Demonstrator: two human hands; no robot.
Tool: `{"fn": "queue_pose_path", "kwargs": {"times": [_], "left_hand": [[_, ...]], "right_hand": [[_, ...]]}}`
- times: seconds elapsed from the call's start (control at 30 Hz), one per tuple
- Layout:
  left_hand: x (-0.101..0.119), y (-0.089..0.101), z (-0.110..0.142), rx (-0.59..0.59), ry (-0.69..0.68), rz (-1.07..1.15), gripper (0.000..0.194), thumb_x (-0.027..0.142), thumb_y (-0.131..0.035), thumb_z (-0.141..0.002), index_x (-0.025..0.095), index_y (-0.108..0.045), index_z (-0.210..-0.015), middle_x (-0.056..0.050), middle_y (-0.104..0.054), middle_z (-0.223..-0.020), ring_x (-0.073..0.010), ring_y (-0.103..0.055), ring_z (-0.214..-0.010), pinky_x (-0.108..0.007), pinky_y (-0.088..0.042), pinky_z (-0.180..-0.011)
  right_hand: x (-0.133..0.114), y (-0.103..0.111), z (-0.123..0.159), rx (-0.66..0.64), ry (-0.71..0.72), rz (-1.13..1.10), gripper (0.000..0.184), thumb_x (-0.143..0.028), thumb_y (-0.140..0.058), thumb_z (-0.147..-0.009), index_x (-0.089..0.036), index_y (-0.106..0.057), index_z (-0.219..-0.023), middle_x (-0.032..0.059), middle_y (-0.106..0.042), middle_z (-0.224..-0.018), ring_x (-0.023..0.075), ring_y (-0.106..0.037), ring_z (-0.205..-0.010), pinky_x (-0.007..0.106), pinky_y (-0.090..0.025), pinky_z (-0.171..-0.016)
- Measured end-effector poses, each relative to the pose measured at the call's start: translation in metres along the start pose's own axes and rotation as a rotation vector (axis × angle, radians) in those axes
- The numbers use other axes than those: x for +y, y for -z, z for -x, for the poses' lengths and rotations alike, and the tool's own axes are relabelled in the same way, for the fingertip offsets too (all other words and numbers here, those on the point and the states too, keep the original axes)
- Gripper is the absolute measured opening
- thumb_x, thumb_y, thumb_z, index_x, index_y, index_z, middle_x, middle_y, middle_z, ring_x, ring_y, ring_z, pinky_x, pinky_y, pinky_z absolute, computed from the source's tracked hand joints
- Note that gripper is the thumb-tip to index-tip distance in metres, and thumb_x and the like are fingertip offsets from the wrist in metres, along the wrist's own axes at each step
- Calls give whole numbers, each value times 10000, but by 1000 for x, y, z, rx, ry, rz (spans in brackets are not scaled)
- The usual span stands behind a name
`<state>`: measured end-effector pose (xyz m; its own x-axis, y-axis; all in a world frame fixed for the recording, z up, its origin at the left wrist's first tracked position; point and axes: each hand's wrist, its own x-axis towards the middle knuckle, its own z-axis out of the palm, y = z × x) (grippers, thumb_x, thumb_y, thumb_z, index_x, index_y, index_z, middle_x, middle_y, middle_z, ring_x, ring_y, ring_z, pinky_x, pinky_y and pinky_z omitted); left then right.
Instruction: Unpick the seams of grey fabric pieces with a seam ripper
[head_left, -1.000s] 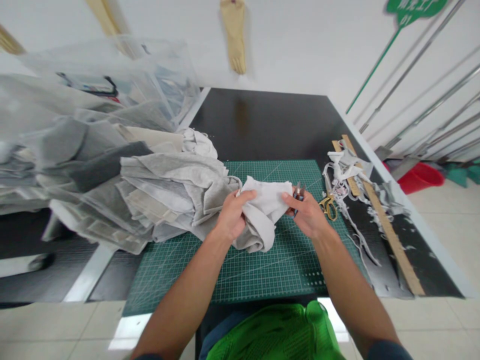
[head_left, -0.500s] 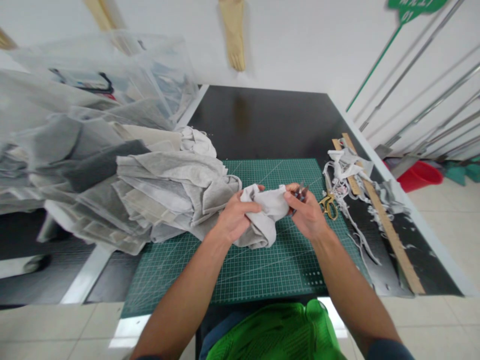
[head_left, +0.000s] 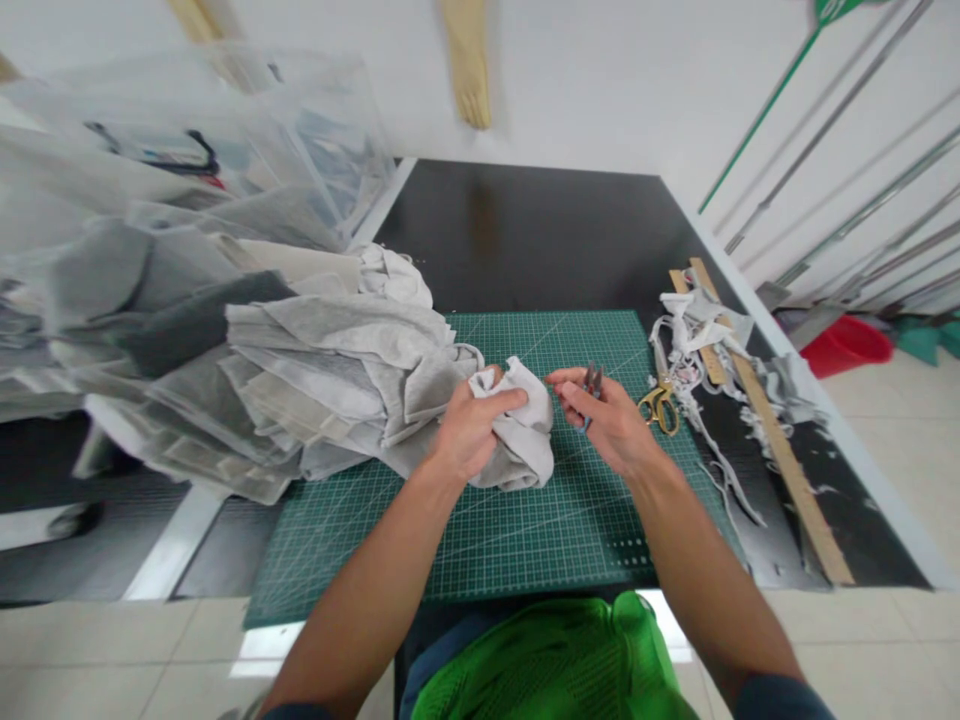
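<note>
My left hand (head_left: 466, 428) is closed on a light grey piece of fabric (head_left: 527, 435), the thumb pressed on top near its folded edge. The fabric hangs bunched over the green cutting mat (head_left: 450, 550) and runs left toward the heap. To the right, apart from the fabric, my right hand (head_left: 616, 425) keeps a small pair of thread snips (head_left: 592, 382) in its curled fingers. Their dark blades point up and away from me, and a bit of blue handle shows below. The right thumb and index fingertip are beside the fabric's edge.
A heap of grey cloth (head_left: 322, 350) covers the table's left side, before a clear plastic bin (head_left: 330, 150). Gold-handled scissors (head_left: 660, 408), fabric scraps (head_left: 697, 330) and a wooden ruler (head_left: 787, 465) lie at the right. A red basin (head_left: 847, 345) stands beyond the table edge.
My right hand has let go of the fabric's right end, which has folded back toward my left hand. The snips stay in the right hand, their blades now more upright.
</note>
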<state>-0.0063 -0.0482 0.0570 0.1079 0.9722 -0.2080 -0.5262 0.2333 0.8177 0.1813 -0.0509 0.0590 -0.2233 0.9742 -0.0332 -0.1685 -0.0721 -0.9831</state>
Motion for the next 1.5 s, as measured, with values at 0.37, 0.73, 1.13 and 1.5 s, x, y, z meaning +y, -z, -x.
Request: {"fn": "queue_pose_path", "kwargs": {"times": [0.37,0.73,1.13,1.5], "left_hand": [[-5,0,0,-39,-60,-357,250,364,-848,-729,170,-705,-794,-8,-638,-683,-132,-557,-607,-257,-410,-553],[4,-4,2,-19,89,99,283,185,-771,-639,194,-499,-716,-55,-738,-831,-194,-681,-731,-322,-548,-687],[-1,-3,-2,13,28,89,278,216,-850,-710,169,-590,-797,47,-575,-689,-87,-561,-635,-204,-478,-620],[-5,-1,-2,33,1,-47,355,224,-848,-697,185,-622,-968,16,-656,-802,-113,-602,-669,-233,-488,-628]], "right_hand": [[4,-1,-2,18,-26,-76,304,-418,-883,-756,-211,-677,-843,-11,-575,-771,133,-475,-686,275,-382,-625],[-1,-5,1,-16,-74,-92,404,-432,-893,-737,-220,-551,-774,-61,-414,-681,101,-365,-596,271,-268,-535],[3,5,-3,98,5,277,394,-461,-817,-806,-199,-613,-1016,1,-636,-853,145,-558,-742,295,-463,-690],[4,10,-2,145,616,949,462,-285,-578,-999,-221,-561,-1456,122,-675,-1170,239,-664,-977,412,-584,-875]]}}
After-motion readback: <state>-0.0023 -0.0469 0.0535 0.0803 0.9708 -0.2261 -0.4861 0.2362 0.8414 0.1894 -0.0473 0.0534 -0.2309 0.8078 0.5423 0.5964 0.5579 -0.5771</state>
